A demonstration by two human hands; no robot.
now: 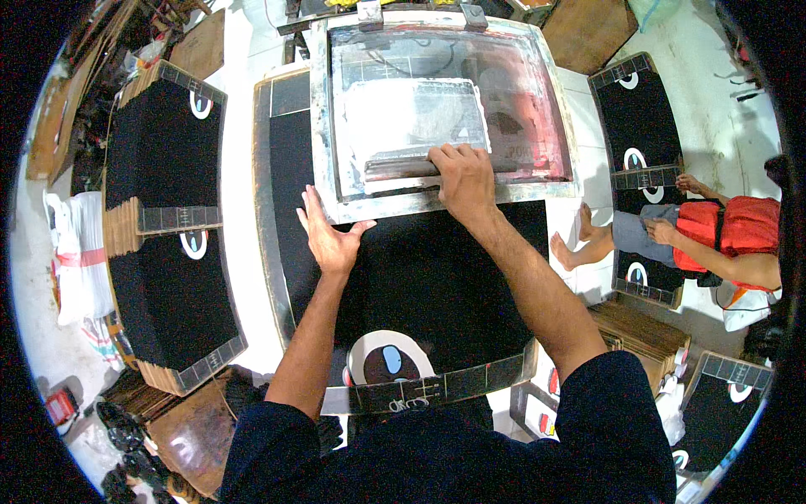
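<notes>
A silk-screen frame (322,126) with a pale, paint-smeared rim lies over the far part of a black cloth panel (420,269). My right hand (468,181) is closed around a long, dark squeegee (395,170), which lies across the mesh near the frame's closer side. White ink (403,113) covers a patch of mesh beyond the squeegee, and reddish stains mark the right side. At the frame's near left corner is my left hand (332,239), its fingers stretched and thumb spread along the edge. The panel's near end shows a printed white eye shape (390,357).
Two metal clamps (370,14) hold the frame's far side. More black panels stand in stacks at left (168,277) and right (646,126). A person in red (747,227) sits by the right-hand panels. Brown boards (193,428) lie at lower left.
</notes>
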